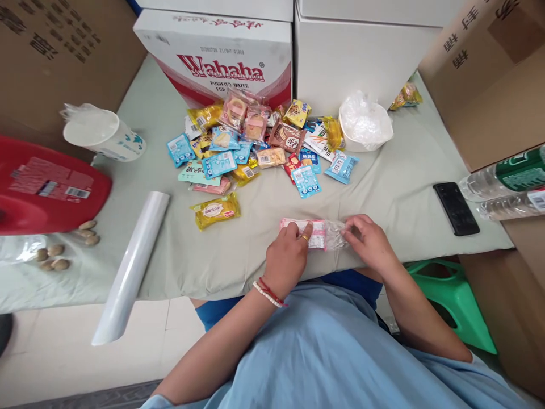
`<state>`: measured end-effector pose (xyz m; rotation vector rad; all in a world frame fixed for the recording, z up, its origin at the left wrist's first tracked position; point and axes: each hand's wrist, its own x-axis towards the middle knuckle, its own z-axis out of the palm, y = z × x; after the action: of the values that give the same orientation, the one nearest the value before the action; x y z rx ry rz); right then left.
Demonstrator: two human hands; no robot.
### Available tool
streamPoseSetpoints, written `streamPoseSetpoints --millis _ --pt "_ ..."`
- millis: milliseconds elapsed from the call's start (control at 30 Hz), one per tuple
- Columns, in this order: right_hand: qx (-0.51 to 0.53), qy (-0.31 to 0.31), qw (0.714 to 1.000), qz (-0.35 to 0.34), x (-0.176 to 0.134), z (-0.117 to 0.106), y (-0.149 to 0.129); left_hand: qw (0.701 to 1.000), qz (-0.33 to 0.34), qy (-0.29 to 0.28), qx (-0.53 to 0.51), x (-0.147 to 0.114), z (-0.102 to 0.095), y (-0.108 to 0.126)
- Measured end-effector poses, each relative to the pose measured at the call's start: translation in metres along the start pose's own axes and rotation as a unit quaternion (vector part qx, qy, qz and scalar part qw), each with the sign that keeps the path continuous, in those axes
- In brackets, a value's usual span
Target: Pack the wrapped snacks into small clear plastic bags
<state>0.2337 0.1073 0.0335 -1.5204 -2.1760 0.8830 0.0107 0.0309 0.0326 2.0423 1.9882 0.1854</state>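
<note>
My left hand is closed over a pink and white printed packet lying flat near the table's front edge, its thumb and fingers pressing on top. From the packet's right end stretches a crinkled clear plastic wrap. The fingertips of my right hand pinch the far end of that wrap. Beyond my hands lies a heap of small wrapped snacks. Apart from the heap, a yellow snack packet rests to the left of my left hand.
A roll of clear film overhangs the front edge. Left stand a paper cup and a red container, with nuts. Behind are a Wahaba box and a bowl. Right: a phone and bottles.
</note>
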Motion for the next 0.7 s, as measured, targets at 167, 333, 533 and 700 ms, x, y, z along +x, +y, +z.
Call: streamPoseSetpoints --millis 167,333,533,700 --pt "0.14 -0.048 0.989 0.025 0.013 0.004 -0.047 1.0 0.015 0.004 0.019 0.0 0.004 0.004" --pt "0.068 -0.09 0.993 -0.02 0.035 0.046 -0.079 0.999 0.004 -0.036 -0.035 0.004 -0.007 -0.011" --pt "-0.12 -0.106 0.985 -0.071 0.029 0.063 -0.085 0.927 0.01 0.004 -0.374 -0.005 -0.014 -0.056" --pt "-0.174 -0.116 0.973 -0.093 0.021 0.066 -0.089 0.942 -0.2 0.109 -0.248 -0.009 0.006 -0.054"
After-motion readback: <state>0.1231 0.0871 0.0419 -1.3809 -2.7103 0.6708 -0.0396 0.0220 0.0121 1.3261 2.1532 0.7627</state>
